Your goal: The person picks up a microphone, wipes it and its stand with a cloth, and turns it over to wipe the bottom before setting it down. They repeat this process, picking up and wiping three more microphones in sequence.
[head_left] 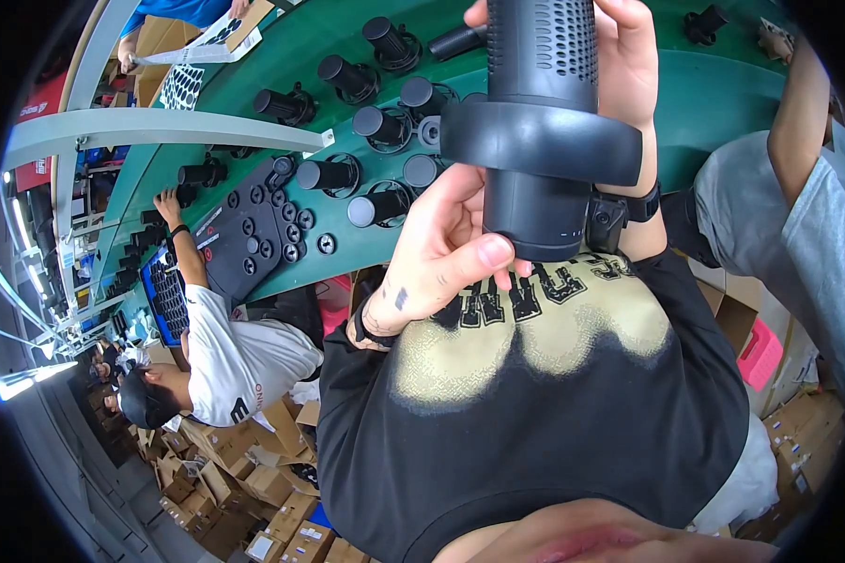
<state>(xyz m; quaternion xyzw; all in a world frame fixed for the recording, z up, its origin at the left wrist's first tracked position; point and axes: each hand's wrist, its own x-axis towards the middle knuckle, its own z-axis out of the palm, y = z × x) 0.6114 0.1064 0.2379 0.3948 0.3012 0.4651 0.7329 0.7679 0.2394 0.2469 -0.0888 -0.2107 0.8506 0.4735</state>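
Close in front of me hangs a black microphone (542, 117) with a perforated grille at the top and a wide smooth ring around its middle. My left hand (446, 249) grips its lower body, the thumb lying along the side near the base. Higher up, my right hand (627, 70) wraps the grille from behind; most of its fingers are hidden by the microphone. A dark watch (640, 204) sits on my right wrist. Beyond my left hand, several similar black microphones (380, 127) with ring mounts lie on the green table (338, 258).
A black mat or board (239, 235) with several small round black parts (292, 233) lies left. A co-worker in white (244, 352) reaches over the table there; another in grey (751, 192) works at right. A white metal frame (188, 129) crosses the upper left. Cardboard boxes (230, 446) are stacked behind.
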